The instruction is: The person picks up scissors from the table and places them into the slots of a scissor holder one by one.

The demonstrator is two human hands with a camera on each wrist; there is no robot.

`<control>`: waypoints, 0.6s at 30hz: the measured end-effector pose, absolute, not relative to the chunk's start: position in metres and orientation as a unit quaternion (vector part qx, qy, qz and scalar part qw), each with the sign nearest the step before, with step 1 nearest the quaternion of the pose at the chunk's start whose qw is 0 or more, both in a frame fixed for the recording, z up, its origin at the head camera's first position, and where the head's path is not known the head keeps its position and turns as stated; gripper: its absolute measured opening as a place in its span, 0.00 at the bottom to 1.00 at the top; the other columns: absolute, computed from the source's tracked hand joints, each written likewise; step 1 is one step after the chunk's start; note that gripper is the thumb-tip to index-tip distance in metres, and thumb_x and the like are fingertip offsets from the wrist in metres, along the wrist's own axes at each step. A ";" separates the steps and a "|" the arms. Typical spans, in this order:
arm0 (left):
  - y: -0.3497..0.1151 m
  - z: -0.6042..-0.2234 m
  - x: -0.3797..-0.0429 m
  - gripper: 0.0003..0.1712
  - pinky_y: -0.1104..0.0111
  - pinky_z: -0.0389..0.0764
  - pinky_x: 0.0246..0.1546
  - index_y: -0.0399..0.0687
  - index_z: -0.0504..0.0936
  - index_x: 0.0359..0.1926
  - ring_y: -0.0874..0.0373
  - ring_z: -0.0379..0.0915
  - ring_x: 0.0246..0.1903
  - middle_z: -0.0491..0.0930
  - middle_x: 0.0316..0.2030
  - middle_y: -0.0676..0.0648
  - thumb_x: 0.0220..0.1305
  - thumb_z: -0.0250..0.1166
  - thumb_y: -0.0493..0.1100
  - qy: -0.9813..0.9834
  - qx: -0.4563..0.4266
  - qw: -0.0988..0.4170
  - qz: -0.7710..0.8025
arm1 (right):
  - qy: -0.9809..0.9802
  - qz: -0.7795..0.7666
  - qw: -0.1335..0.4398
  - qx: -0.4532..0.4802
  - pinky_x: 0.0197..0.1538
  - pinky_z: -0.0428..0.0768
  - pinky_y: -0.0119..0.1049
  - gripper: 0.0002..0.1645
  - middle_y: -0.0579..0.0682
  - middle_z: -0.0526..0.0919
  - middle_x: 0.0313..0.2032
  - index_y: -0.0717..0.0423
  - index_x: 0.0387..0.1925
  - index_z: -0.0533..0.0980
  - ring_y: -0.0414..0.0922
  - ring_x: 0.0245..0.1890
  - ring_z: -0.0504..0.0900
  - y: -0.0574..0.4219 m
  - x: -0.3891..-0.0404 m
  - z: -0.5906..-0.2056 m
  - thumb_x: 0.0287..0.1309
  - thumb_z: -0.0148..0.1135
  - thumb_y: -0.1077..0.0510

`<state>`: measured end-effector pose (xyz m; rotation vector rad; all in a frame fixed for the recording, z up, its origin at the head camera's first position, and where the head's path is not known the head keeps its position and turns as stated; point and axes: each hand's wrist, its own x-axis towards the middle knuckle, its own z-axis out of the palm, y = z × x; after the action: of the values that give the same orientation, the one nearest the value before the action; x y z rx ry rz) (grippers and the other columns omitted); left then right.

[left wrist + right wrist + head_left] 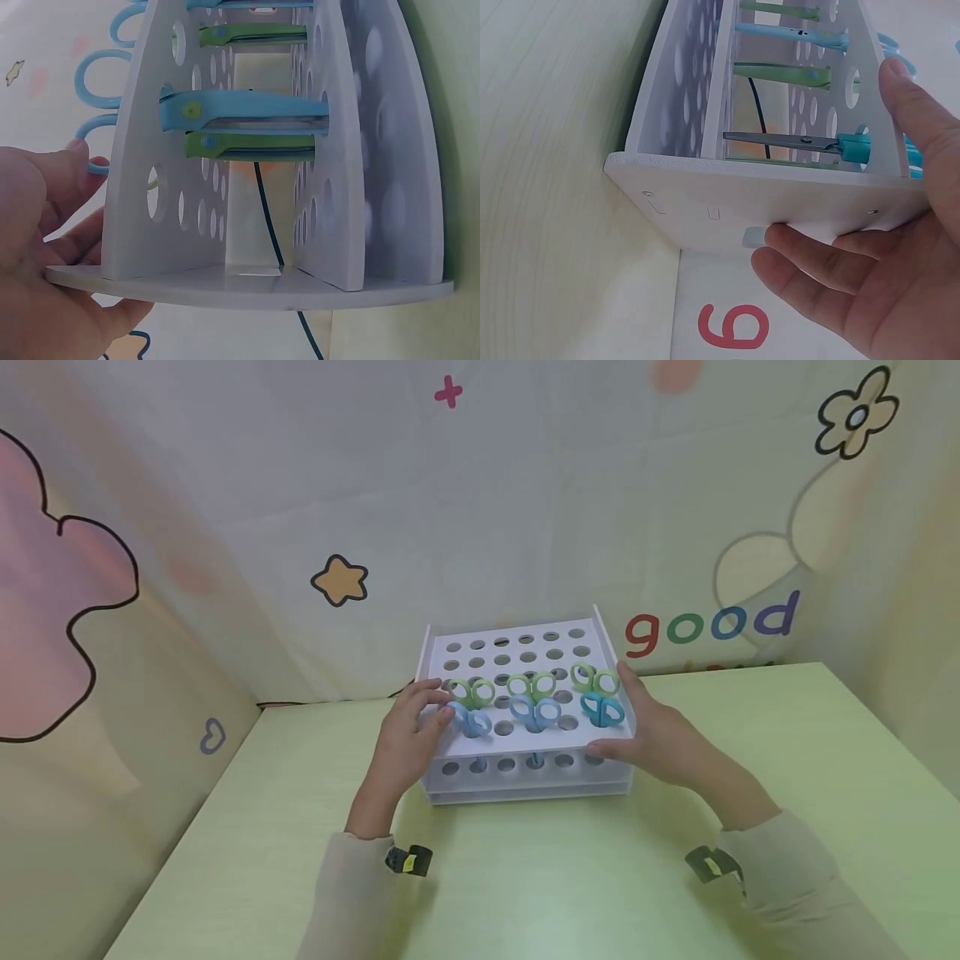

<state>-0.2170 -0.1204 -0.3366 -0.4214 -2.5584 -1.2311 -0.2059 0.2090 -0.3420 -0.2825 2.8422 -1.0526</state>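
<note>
A white rack (517, 746) with rows of round holes stands on the table, both hands at its sides. Several scissors hang in it: green-handled scissors (532, 688) in one row, with light blue scissors (470, 727) and teal scissors (600, 717) in front. My left hand (408, 735) holds the left side panel (247, 292), its thumb right at a light blue handle ring. At the other end, my right hand (663, 739) grips the rack, thumb on the top board's front edge and fingers against the right panel (705, 199). Blades pass through the lower shelf (330, 195).
A pale green table (510, 877) lies under the rack. Behind stands a cloth backdrop (480, 510) with printed shapes and the word "good". Each wrist wears a dark strap, such as the left strap (408, 860). A dark cord (268, 214) shows behind the rack.
</note>
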 end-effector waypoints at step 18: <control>-0.117 -0.342 -0.199 0.27 0.46 0.57 0.68 0.47 0.72 0.69 0.46 0.50 0.74 0.59 0.75 0.45 0.75 0.59 0.50 -0.899 -0.171 0.126 -0.383 | 0.951 -0.281 0.045 -0.121 0.65 0.62 0.65 0.72 0.65 0.49 0.77 0.49 0.80 0.29 0.68 0.71 0.56 0.228 -0.189 -0.332 0.57 0.66 0.28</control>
<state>-0.1993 -0.1170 -0.3423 -0.4974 -2.6178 -1.1143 -0.1893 0.2276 -0.3316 -0.3701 2.9038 -0.8585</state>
